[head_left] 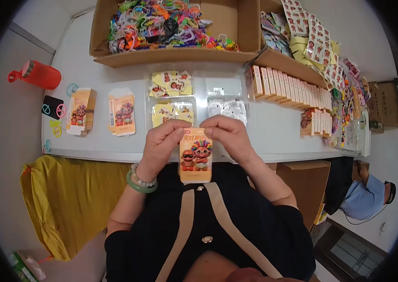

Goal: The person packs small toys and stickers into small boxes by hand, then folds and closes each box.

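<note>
Between my two hands hangs a small orange cardboard box (195, 160) printed with two cartoon figures, its front facing the camera. My left hand (165, 140) pinches its upper left corner, and my right hand (229, 136) pinches the upper right. Whether the top flap is fully closed is hard to make out. Just beyond my hands, a clear divided tray (199, 87) holds yellow-backed stickers (173, 113) in its left compartments and small white packets (229, 111) at the right.
Flat orange cartons (122, 115) and another carton stack (80, 112) lie left, near a red bottle (41, 75). Behind stands a cardboard box (175, 55) of colourful trinkets. Rows of filled-looking boxes (288, 89) and sticker sheets (319, 42) are right. A person (363, 197) sits far right.
</note>
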